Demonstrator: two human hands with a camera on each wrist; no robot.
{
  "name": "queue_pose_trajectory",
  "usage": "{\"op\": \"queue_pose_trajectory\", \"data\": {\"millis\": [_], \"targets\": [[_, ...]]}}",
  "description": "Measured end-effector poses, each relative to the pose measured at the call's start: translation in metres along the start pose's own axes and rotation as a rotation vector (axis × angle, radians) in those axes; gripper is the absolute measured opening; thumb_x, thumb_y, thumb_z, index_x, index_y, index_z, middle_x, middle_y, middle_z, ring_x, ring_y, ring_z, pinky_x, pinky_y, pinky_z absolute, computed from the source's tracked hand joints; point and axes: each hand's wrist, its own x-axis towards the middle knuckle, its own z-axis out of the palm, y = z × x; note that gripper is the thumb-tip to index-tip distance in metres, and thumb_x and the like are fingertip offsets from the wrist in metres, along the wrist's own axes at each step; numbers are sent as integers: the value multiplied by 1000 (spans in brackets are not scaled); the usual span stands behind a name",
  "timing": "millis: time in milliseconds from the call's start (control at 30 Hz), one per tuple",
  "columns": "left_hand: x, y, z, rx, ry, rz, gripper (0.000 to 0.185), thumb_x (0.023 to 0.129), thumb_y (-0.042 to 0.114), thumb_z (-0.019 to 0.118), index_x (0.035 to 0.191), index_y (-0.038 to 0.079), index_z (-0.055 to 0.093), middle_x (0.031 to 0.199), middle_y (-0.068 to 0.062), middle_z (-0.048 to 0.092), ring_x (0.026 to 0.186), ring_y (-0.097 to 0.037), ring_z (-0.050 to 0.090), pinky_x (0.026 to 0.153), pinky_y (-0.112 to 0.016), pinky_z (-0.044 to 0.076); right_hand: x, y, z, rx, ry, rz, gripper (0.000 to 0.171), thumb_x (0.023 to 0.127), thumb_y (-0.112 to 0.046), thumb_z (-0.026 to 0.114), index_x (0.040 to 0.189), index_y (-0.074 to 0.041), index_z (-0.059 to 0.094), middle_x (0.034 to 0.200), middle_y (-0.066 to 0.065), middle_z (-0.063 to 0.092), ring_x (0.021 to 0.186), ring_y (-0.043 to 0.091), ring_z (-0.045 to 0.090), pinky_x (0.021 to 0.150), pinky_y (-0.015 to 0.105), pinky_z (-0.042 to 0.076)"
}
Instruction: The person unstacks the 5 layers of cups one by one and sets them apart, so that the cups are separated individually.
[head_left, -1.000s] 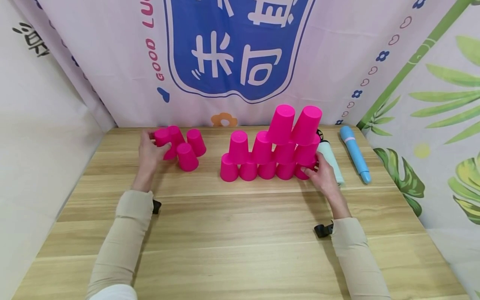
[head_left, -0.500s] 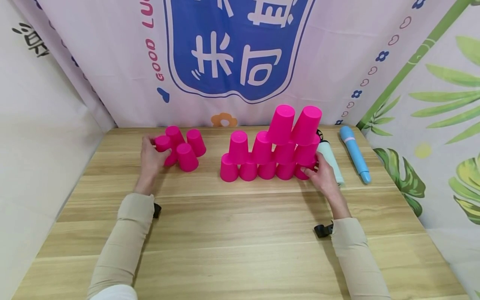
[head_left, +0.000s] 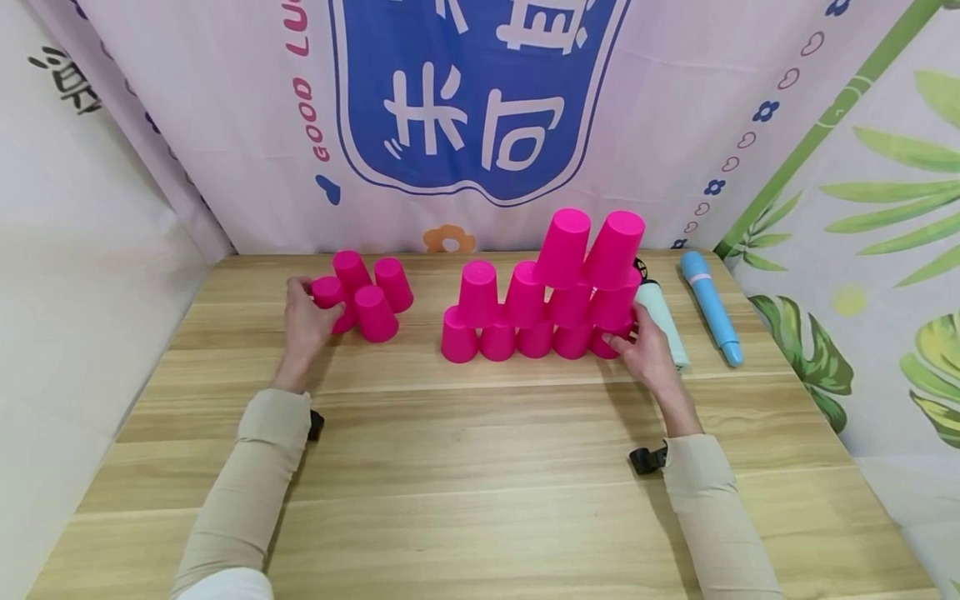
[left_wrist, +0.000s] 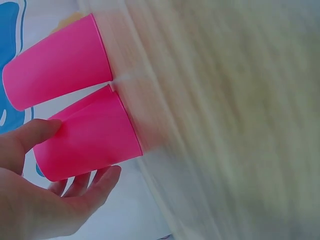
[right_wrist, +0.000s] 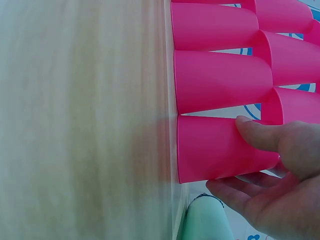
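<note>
My left hand grips an upside-down pink plastic cup, thumb on one side and fingers on the other. Its rim is right at the tabletop in the left wrist view. Close around it stand other inverted pink cups, among them a near one and a right one. At the right, my right hand holds the end cup of a cup stack's bottom row, between thumb and fingers. Above that row sits a second row, with two cups on top towards the right.
Behind the right hand lies a mint-green cylindrical object, partly hidden by the stack. A blue pen-shaped object lies farther right. The wooden table ends at a printed curtain at the back.
My left hand has brought its cup slightly nearer and to the right, down beside the other loose cups. The right hand and the stack have stayed in place.
</note>
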Motion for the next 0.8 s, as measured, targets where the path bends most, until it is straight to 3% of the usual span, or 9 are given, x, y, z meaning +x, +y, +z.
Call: {"op": "queue_pose_trajectory", "data": {"millis": [167,300,400,500,567,667,800], "targets": [[-5,0,-3,12,-25,0,69,83,-1,67,139,-5,27,133,-29,41,121,-41,44,104,-47,38,0,-1,2,2,-9,-1,65,92,-4,62,146,2,27,134,27,46,121,42,48,101,51,42],[-16,9,-16,134,-68,14,86,79,-1,70,147,-4,16,139,-34,28,124,-51,36,104,-56,34,1,-3,2,2,-14,-16,65,91,-4,62,146,3,28,133,27,47,120,42,49,101,51,43],[-26,26,-26,235,-52,81,89,79,2,71,149,-5,14,140,-36,25,125,-54,29,105,-60,29,2,-4,-1,2,-5,-26,65,91,-4,63,146,2,29,133,26,48,119,41,49,100,51,43],[-38,57,-31,232,1,196,83,81,3,70,147,-4,20,141,-32,28,129,-49,28,108,-58,27,3,-5,-2,-4,-2,-32,65,91,-5,63,145,3,29,132,27,48,119,41,49,100,51,43],[-48,87,-31,195,-11,281,79,83,3,69,147,-3,23,141,-30,31,130,-45,31,108,-55,30,3,-4,-3,-8,-5,-30,64,91,-4,63,145,3,29,132,27,48,119,42,49,100,51,43],[-62,135,-20,103,-96,419,75,83,1,71,145,-2,29,142,-25,35,131,-38,34,109,-50,33,2,-3,-2,-10,-6,-22,63,91,-4,63,144,4,30,132,28,48,120,42,49,100,51,43],[-77,185,11,4,-256,579,72,83,7,73,144,2,34,142,-17,40,130,-30,39,106,-43,39,-1,-1,0,2,-1,-8,63,91,-4,63,144,4,29,133,28,47,120,43,49,100,51,43]]}}
